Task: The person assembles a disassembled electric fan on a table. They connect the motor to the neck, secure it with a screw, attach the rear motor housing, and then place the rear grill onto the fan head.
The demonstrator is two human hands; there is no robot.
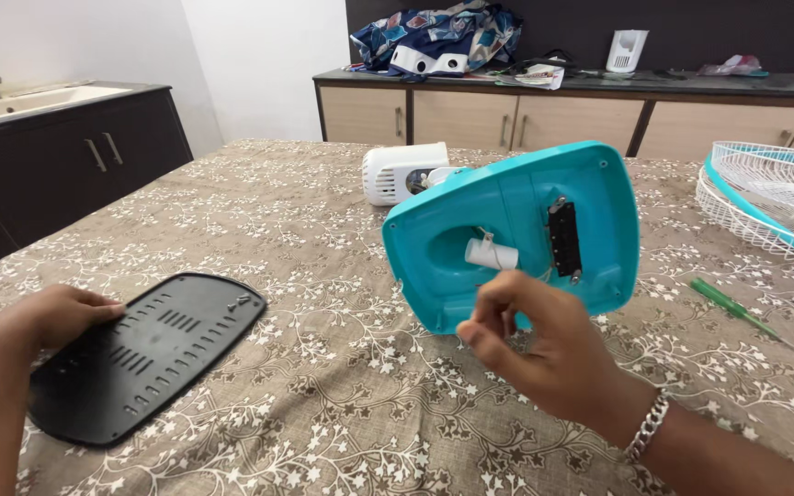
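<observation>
A turquoise plastic fan base (516,230) stands tilted on its edge on the table, its hollow underside facing me, with a white cylindrical part and a black switch block inside. My right hand (544,344), wearing a silver bracelet, is raised in front of its lower edge with fingers pinched together; whether it holds something small I cannot tell. My left hand (62,312) rests on the left end of a flat black slotted cover plate (153,354) lying on the table. A white motor housing (402,172) lies behind the base.
The table has a brown floral cloth (323,395). A white wire fan grille with a turquoise rim (774,202) lies at the right, a green screwdriver (732,308) beside it. A dark sink cabinet (66,156) stands left; a counter with clutter (581,83) runs behind.
</observation>
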